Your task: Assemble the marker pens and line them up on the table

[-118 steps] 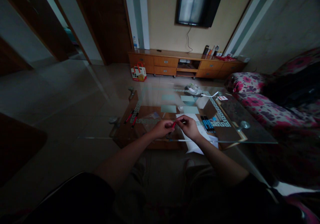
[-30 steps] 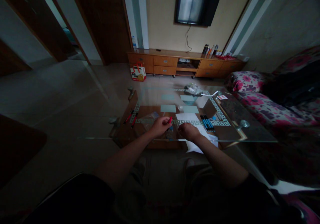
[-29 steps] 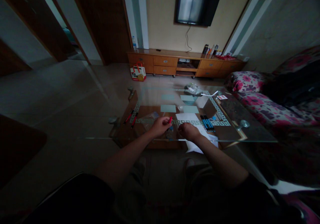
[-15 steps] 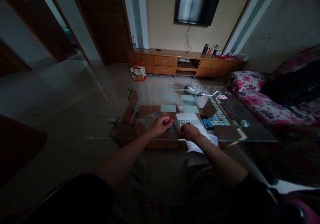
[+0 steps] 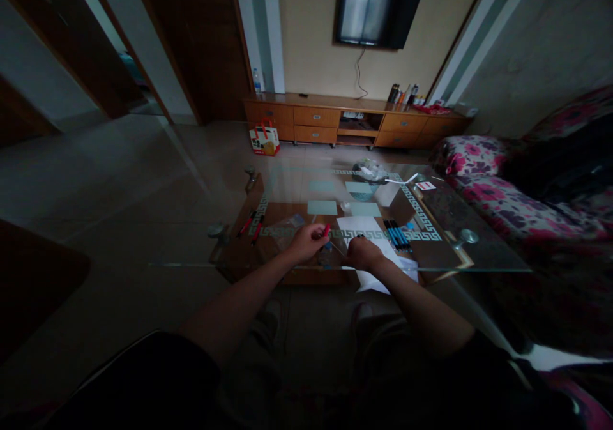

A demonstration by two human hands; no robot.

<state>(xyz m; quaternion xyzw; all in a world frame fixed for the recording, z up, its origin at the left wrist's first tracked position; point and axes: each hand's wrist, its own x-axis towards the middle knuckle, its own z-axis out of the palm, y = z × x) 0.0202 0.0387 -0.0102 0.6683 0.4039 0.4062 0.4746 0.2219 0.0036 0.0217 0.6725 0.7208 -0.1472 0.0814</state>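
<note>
My left hand (image 5: 309, 243) is closed, pinching a small red piece (image 5: 326, 230) like a pen cap between thumb and fingers. To its right my right hand (image 5: 364, 254) forms a fist, knuckles up. A thin pale stick (image 5: 337, 248) slants from the right fist toward the left hand; its exact kind is too small to tell. Beneath the hands lies a clear bottle or jar (image 5: 327, 259) with some blue on it. Sheets of white paper (image 5: 352, 225) lie under and beyond the right hand. Red-and-black pens (image 5: 257, 229) rest at left, several blue-and-black pens (image 5: 396, 235) at right.
The glass coffee table (image 5: 493, 261) has a see-through front edge. Toward its far side are a clear plastic bag (image 5: 370, 170), a white box (image 5: 387, 193) and a card (image 5: 426, 186). A flowered sofa (image 5: 479, 190) stands at right, a TV cabinet (image 5: 316, 117) beyond.
The thin pale stick between the hands now slants more toward the left hand's red piece. My right hand has shifted very slightly; the left hand has stayed in place.
</note>
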